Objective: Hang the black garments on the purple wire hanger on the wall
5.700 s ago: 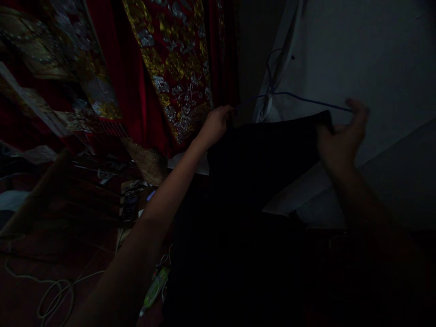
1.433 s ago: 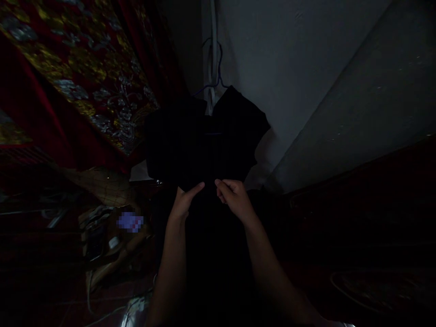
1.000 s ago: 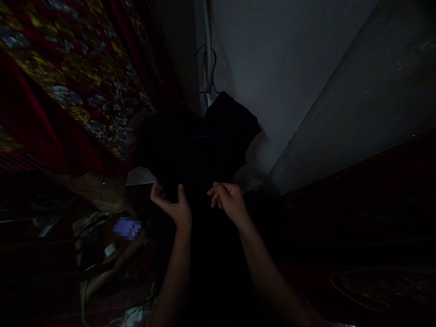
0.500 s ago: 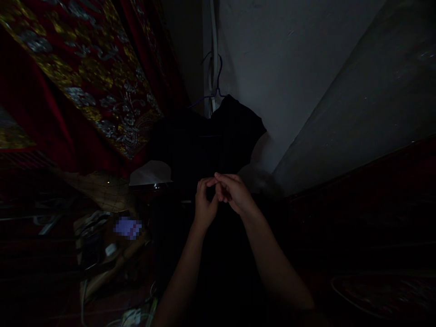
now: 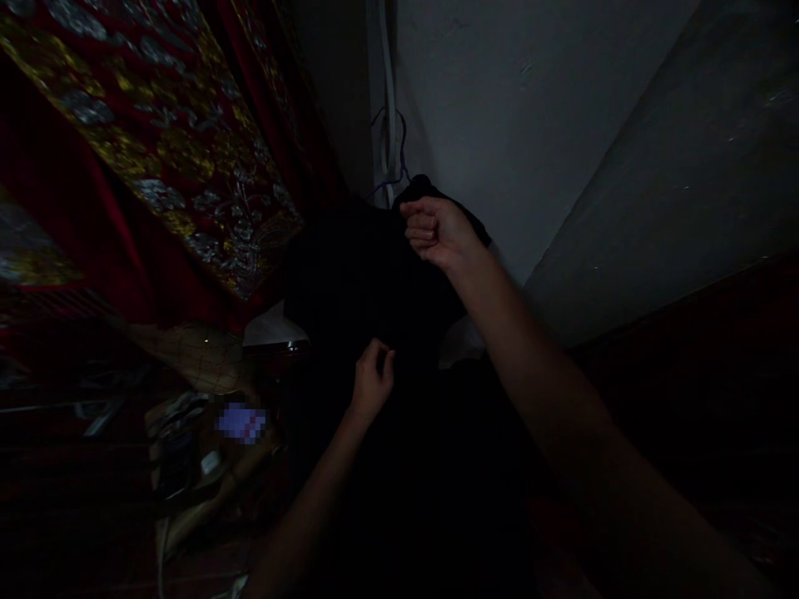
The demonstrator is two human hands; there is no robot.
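Observation:
A black garment (image 5: 349, 258) hangs on a dark purple wire hanger (image 5: 403, 141) against the wall. My right hand (image 5: 440, 233) is raised in front of its upper right part, thumb and forefinger pinched and the other fingers curled in. Anything between those fingertips is too small or dark to see. Lower down, my left hand (image 5: 373, 378) is in front of black cloth, its fingers bent and closed towards the thumb. Whether it grips that cloth cannot be made out. The two hands are well apart.
A red cloth with gold and silver embroidery (image 5: 187, 158) hangs at the left. Below it stands an open cardboard box (image 5: 205, 507) holding small items. A pale cable (image 5: 388, 75) runs down the grey wall (image 5: 487, 100). Deep shadow covers the lower right.
My right hand has parted from my left and moved up, to the height of the garment's shoulder. My left hand has stayed low, slightly lower than before. The view has shifted a little.

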